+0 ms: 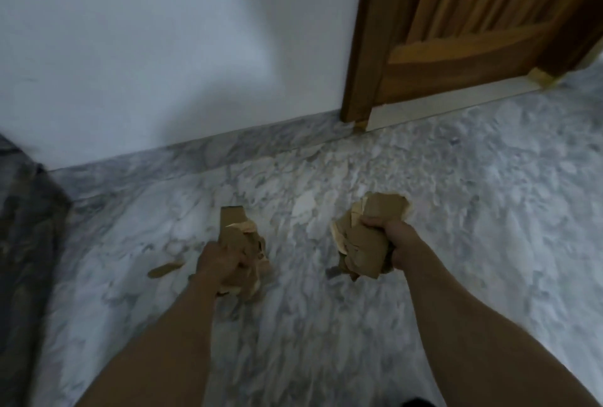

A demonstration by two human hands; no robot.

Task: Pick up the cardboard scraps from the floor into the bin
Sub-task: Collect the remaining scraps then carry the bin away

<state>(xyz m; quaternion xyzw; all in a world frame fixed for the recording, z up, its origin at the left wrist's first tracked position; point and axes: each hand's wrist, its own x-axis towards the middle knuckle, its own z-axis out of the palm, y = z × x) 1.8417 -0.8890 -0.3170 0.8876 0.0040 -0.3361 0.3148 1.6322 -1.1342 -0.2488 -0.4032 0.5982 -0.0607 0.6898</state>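
Note:
My left hand (218, 263) is shut on a bundle of brown cardboard scraps (239, 236), held above the marble floor. My right hand (393, 240) grips a second, larger bunch of torn cardboard scraps (365, 240). One small loose cardboard scrap (164, 269) lies on the floor just left of my left hand. A small dark bit (332, 272) lies under the right bunch. No bin is in view.
A white wall (146, 47) with a marble skirting runs across the back. A wooden door and frame (456, 31) stand at the upper right. A dark blurred object (23, 227) fills the left edge. Grey-white marble floor (489, 243) spreads all around.

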